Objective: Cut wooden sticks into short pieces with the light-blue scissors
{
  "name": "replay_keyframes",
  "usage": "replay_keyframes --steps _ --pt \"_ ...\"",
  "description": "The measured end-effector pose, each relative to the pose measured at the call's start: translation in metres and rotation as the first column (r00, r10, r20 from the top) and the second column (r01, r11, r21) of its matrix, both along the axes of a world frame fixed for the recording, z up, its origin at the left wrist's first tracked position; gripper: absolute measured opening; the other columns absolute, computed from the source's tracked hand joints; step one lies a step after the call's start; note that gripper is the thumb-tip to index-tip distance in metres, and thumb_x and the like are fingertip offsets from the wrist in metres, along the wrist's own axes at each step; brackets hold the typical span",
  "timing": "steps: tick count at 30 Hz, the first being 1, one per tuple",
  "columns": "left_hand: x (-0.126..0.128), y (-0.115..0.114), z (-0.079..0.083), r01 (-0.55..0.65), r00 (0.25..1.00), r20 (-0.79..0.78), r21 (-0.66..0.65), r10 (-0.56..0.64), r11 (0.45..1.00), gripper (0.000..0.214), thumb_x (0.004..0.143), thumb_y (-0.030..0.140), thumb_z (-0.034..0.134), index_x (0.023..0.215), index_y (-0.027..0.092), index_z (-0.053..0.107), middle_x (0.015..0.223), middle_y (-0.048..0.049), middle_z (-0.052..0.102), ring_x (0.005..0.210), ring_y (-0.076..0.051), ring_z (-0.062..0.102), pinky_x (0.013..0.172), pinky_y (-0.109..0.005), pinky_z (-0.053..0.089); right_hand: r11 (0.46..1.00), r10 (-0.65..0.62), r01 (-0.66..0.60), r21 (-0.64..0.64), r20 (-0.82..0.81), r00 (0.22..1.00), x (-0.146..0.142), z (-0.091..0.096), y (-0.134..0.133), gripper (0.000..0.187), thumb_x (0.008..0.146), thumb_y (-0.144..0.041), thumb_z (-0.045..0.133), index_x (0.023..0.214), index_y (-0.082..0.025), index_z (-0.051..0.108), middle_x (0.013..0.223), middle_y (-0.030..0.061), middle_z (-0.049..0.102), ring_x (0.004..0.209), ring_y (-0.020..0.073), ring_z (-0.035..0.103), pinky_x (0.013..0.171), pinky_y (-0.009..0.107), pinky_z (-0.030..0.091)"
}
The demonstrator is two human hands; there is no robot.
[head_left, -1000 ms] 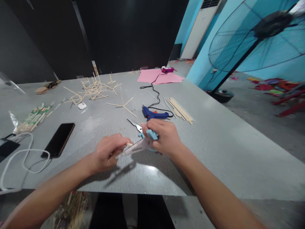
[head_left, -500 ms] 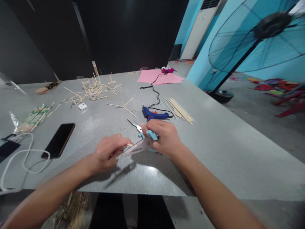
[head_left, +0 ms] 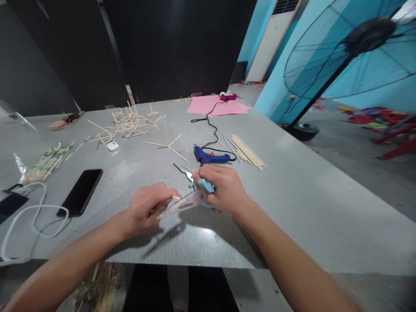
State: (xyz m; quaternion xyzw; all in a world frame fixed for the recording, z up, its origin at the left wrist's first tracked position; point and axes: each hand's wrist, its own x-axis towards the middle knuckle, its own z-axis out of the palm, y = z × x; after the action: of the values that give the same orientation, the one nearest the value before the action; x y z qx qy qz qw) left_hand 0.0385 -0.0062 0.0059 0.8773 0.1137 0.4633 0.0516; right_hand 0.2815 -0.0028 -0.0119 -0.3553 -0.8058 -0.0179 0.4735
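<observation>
My left hand [head_left: 150,206] is closed around a short wooden stick [head_left: 176,198], only its pale tip showing beyond my fingers. My right hand [head_left: 224,186] grips a single scissor blade [head_left: 186,204] by its light blue handle. This wide, slotted blade has an open hole near the handle and slants down-left to my left hand, its edge at the stick's tip. Whether they touch I cannot tell. Just behind my right hand, another pointed scissor blade [head_left: 184,171] with light blue parts lies on the table, its rear hidden.
A blue glue gun [head_left: 212,157] and wooden sticks [head_left: 245,151] lie beyond my right hand. Glued stick frames [head_left: 126,122] stand at the back left. A phone [head_left: 81,191], a white cable [head_left: 40,232] and packaged sticks [head_left: 50,162] are on the left. The table's front edge [head_left: 178,263] is close.
The blade in my right hand has tilted slightly, so its slot shows more clearly. Both hands stay almost in place with the same grips.
</observation>
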Motion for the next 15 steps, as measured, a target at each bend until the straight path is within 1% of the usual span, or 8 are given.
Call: replay_keyframes --steps 3,6,7,9,10,12,13,15 --pt "0.001 -0.005 -0.003 0.057 0.993 -0.103 0.061 -0.051 0.997 0.023 0.110 0.016 0.042 0.119 0.016 0.063 0.079 -0.0015 0.064 0.065 -0.014 0.053 0.058 -0.026 0.042 0.987 -0.043 0.038 -0.153 -0.028 0.999 0.004 0.000 0.003 0.035 0.100 -0.025 0.056 0.067 -0.023 0.044 0.060 -0.0033 0.045 0.055 0.0137 0.041 0.055 0.029 0.030" --pt "0.004 -0.013 -0.007 0.207 0.948 -0.257 0.040 -0.190 0.978 0.025 0.111 0.014 0.040 0.121 0.016 0.062 0.080 -0.0026 0.068 0.066 -0.014 0.057 0.057 -0.026 0.041 0.932 -0.258 0.211 -0.295 -0.127 0.958 0.015 0.004 0.009 0.038 0.093 -0.029 0.062 0.061 -0.024 0.041 0.052 -0.0052 0.035 0.048 0.0128 0.032 0.049 0.029 0.024" --pt "0.005 -0.015 -0.008 0.218 0.944 -0.254 0.004 -0.210 0.976 0.024 0.112 0.015 0.040 0.121 0.017 0.062 0.081 -0.0027 0.069 0.067 -0.013 0.058 0.058 -0.025 0.043 0.915 -0.327 0.264 -0.305 -0.176 0.928 0.019 0.006 0.010 0.041 0.093 -0.030 0.062 0.060 -0.024 0.038 0.051 -0.0055 0.032 0.047 0.0125 0.029 0.048 0.029 0.022" --pt "0.006 -0.015 -0.009 0.147 0.978 -0.141 -0.063 -0.155 0.987 0.021 0.112 0.017 0.044 0.119 0.017 0.063 0.085 -0.0033 0.072 0.068 -0.013 0.061 0.061 -0.024 0.047 0.915 -0.376 0.307 -0.261 -0.274 0.885 0.025 0.011 0.012 0.047 0.098 -0.033 0.060 0.060 -0.025 0.033 0.052 -0.0056 0.028 0.048 0.0123 0.027 0.048 0.030 0.021" --pt "0.005 -0.013 -0.009 0.081 0.994 -0.069 -0.101 -0.088 0.992 0.019 0.112 0.018 0.046 0.117 0.018 0.064 0.086 -0.0033 0.073 0.067 -0.012 0.061 0.063 -0.023 0.049 0.930 -0.353 0.297 -0.217 -0.303 0.885 0.025 0.013 0.012 0.049 0.100 -0.034 0.059 0.060 -0.024 0.032 0.053 -0.0056 0.028 0.049 0.0122 0.027 0.049 0.030 0.021" --pt "0.002 -0.009 -0.008 -0.024 0.999 0.019 -0.192 0.028 0.981 0.018 0.112 0.018 0.048 0.115 0.018 0.066 0.086 -0.0021 0.073 0.064 -0.010 0.060 0.061 -0.021 0.049 0.970 -0.241 0.221 -0.101 -0.283 0.929 0.023 0.014 0.010 0.049 0.103 -0.032 0.057 0.063 -0.024 0.030 0.055 -0.0056 0.029 0.051 0.0119 0.028 0.051 0.029 0.025" --pt "0.001 -0.007 -0.007 -0.043 0.998 0.029 -0.230 0.051 0.972 0.018 0.111 0.018 0.049 0.115 0.018 0.067 0.084 -0.0011 0.072 0.062 -0.009 0.059 0.059 -0.020 0.048 0.985 -0.175 0.169 -0.046 -0.234 0.956 0.021 0.014 0.009 0.048 0.104 -0.030 0.057 0.064 -0.024 0.031 0.057 -0.0055 0.031 0.051 0.0118 0.030 0.052 0.029 0.027" --pt "-0.001 -0.005 -0.006 -0.025 0.999 0.026 -0.262 0.033 0.965 0.019 0.112 0.019 0.047 0.116 0.018 0.066 0.082 0.0001 0.070 0.061 -0.009 0.057 0.057 -0.019 0.046 0.996 -0.075 0.079 0.028 -0.119 0.990 0.016 0.010 0.008 0.044 0.105 -0.026 0.056 0.067 -0.024 0.034 0.060 -0.0050 0.036 0.053 0.0119 0.034 0.055 0.029 0.030"
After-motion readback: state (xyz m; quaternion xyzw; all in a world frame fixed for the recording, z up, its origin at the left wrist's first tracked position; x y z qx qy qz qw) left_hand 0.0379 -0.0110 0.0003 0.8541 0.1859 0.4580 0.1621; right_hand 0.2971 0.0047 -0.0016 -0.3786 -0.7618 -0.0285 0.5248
